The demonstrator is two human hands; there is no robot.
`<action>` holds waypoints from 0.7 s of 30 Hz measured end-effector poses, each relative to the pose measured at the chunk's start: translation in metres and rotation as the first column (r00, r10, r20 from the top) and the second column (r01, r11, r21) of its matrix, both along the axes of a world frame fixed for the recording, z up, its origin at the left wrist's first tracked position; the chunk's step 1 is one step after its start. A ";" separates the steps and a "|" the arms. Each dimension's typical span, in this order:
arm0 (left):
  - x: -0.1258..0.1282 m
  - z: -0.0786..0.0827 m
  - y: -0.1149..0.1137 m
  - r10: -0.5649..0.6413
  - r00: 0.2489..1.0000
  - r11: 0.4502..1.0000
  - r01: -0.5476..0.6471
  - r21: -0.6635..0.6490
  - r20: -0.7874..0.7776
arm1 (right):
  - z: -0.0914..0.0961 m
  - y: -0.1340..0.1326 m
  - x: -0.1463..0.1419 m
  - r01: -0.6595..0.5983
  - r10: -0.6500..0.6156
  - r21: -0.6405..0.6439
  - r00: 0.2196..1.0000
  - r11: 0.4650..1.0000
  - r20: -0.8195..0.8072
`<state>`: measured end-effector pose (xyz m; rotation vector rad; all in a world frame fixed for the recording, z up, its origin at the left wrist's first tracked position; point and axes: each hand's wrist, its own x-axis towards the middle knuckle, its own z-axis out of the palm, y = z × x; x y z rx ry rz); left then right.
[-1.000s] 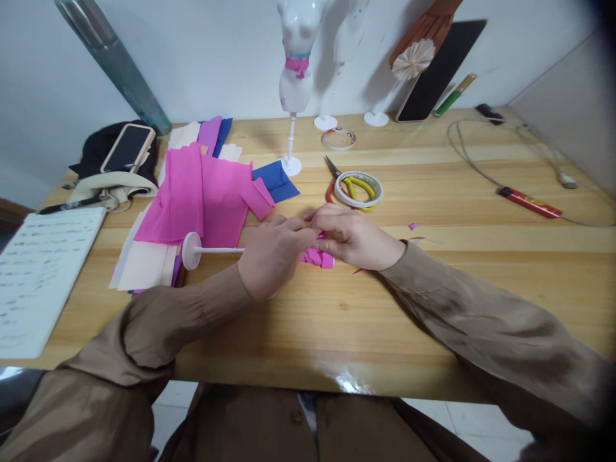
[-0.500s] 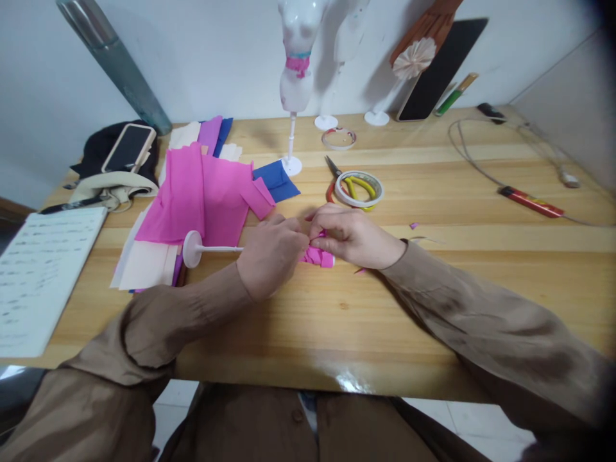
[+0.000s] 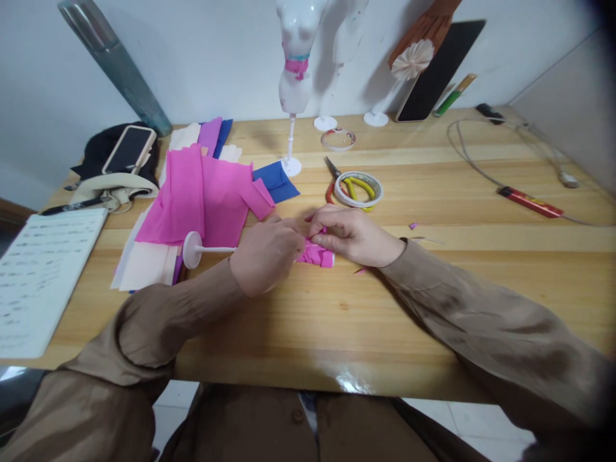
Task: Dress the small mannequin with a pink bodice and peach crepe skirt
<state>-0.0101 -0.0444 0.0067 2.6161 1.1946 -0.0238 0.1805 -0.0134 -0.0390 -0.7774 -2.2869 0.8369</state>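
Here: mannequin stand point(image 3: 217, 249), sideways, base point(image 3: 192, 250) at nine o'clock; left hand point(image 3: 267, 256) curled over it, steadying I'd guess, grip hidden; right hand point(image 3: 359, 236) pinching pink ruffles point(image 3: 317, 255).

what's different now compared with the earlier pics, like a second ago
The left hand has shifted slightly left, away from the right hand, covering a bit more of the pole of the white stand. No clear release or new grasp shows. The right hand stays at the pink wrapping; the tape roll and white mannequin stay put.
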 end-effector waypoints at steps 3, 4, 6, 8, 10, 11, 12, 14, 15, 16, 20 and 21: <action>-0.002 0.001 0.001 -0.022 1.000 1.000 0.022 -0.002 0.020 | 0.001 0.000 -0.001 0.017 -0.017 0.008 1.000 1.000 -0.012; -0.003 0.001 0.001 -0.018 0.999 1.000 0.018 -0.006 0.026 | 0.001 0.000 -0.001 0.016 -0.016 0.015 1.000 1.000 -0.020; -0.004 0.001 0.001 0.005 1.000 1.000 -0.004 -0.027 0.027 | 0.002 0.000 -0.001 0.005 -0.004 0.037 0.999 0.999 -0.036; -0.005 0.002 0.001 0.029 0.999 0.998 -0.028 -0.055 0.016 | 0.003 0.000 -0.002 -0.011 0.014 0.063 0.999 0.998 -0.039; -0.005 0.002 0.001 0.043 0.999 0.996 -0.042 -0.073 0.014 | 0.004 -0.001 -0.002 -0.021 0.023 0.093 0.999 0.995 -0.030; -0.005 0.003 0.002 0.046 0.999 0.996 -0.045 -0.082 0.016 | 0.004 -0.001 -0.001 -0.025 0.028 0.110 0.999 0.994 -0.023; -0.005 0.003 0.002 0.047 0.999 0.995 -0.045 -0.088 0.020 | 0.004 -0.001 -0.001 -0.029 0.031 0.128 0.999 0.991 -0.016; -0.005 0.003 0.002 0.051 0.998 0.994 -0.048 -0.098 0.030 | 0.004 -0.002 -0.001 -0.031 0.032 0.164 0.999 0.986 -0.002; -0.005 0.003 0.002 0.053 0.998 0.994 -0.049 -0.100 0.031 | 0.004 -0.002 -0.001 -0.032 0.031 0.177 0.999 0.984 0.004; -0.005 0.003 0.002 0.053 0.998 0.994 -0.050 -0.100 0.031 | 0.004 -0.003 -0.001 -0.033 0.032 0.186 0.999 0.982 0.010; -0.005 0.002 0.002 0.039 0.999 0.995 -0.036 -0.095 0.029 | 0.004 -0.004 -0.001 -0.048 0.043 0.185 0.999 0.982 0.027; -0.005 0.002 0.003 0.037 0.999 0.995 -0.034 -0.095 0.029 | 0.004 -0.004 -0.001 -0.050 0.045 0.182 0.999 0.982 0.029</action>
